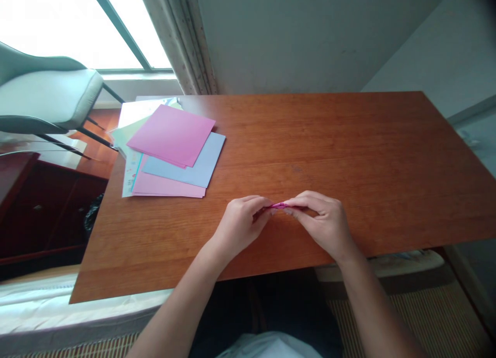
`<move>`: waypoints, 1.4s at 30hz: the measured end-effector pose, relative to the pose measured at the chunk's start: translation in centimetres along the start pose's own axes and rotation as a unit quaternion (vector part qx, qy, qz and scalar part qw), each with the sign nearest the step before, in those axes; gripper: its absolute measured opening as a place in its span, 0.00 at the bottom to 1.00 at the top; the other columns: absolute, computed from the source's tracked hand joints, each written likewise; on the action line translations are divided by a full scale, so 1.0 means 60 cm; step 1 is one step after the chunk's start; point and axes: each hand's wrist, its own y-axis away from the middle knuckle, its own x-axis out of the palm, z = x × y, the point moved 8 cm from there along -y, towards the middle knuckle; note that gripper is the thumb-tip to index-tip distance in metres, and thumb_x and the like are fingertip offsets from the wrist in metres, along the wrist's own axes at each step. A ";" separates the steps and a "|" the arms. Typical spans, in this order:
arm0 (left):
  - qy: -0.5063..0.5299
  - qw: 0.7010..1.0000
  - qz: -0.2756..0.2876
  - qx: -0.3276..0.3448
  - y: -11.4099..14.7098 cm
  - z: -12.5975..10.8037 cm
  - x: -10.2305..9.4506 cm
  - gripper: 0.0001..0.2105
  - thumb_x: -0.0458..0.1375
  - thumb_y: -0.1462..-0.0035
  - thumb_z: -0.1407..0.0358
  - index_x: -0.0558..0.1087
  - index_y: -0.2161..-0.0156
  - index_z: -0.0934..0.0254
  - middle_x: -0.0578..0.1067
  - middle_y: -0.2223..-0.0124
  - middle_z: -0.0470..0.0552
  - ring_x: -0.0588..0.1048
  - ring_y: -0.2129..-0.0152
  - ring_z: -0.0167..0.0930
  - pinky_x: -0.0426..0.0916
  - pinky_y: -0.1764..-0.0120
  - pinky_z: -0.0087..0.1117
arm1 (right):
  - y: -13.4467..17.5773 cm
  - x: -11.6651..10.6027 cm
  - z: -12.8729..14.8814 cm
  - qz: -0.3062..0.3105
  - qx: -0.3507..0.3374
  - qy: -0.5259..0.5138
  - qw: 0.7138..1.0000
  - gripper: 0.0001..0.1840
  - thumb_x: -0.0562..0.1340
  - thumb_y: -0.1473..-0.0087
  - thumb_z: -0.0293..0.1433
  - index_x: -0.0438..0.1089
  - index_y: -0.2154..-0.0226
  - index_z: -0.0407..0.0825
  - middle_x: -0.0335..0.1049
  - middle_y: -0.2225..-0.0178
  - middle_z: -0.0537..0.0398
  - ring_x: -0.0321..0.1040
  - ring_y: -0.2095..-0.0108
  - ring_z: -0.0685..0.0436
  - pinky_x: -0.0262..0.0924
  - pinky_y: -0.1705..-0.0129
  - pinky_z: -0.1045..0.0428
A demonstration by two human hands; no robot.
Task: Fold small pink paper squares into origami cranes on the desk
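Observation:
Between my two hands, above the front part of the wooden table (325, 141), is a small piece of folded pink paper (278, 205), seen nearly edge-on. My left hand (245, 218) pinches its left end between thumb and fingers. At the other end, the thumb and fingertips of my right hand (323, 216) are closed on it as well. Only a thin strip of the paper shows; the rest is covered by my fingertips, so its full folded shape cannot be made out.
Sheets lie stacked at the table's left: pink paper (174, 133) on top, blue paper (209, 159) and lighter pink paper (166, 186) below. A grey chair (50, 94) stands by the window, beside a curtain (180, 37). A dark red cabinet (46, 208) is left of the table.

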 end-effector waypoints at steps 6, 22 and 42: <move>0.008 1.000 -0.018 0.001 0.002 -0.003 -0.010 0.08 0.58 0.36 0.68 0.76 0.67 0.64 0.77 0.74 0.45 0.73 0.78 0.25 0.63 0.72 0.24 | -0.003 0.001 0.001 0.005 -0.019 -0.020 1.000 0.04 0.67 0.42 0.28 0.77 0.64 0.53 0.78 0.64 0.57 0.74 0.64 0.48 0.68 0.59 0.52; 0.009 0.997 -0.051 0.057 0.008 -0.018 -0.009 0.05 0.58 0.36 0.68 0.77 0.60 0.63 0.79 0.68 0.48 0.75 0.74 0.25 0.67 0.70 0.24 | 0.010 -0.014 0.014 -0.013 -0.061 0.044 0.997 0.07 0.66 0.41 0.28 0.77 0.60 0.55 0.78 0.64 0.55 0.75 0.64 0.47 0.70 0.61 0.52; 0.001 0.987 -0.123 0.105 0.012 -0.026 -0.029 0.06 0.57 0.37 0.72 0.76 0.58 0.62 0.78 0.59 0.53 0.76 0.63 0.29 0.72 0.60 0.30 | -0.002 -0.006 0.043 -0.025 -0.101 0.133 0.986 0.09 0.64 0.40 0.28 0.76 0.57 0.56 0.73 0.65 0.53 0.70 0.63 0.43 0.68 0.60 0.47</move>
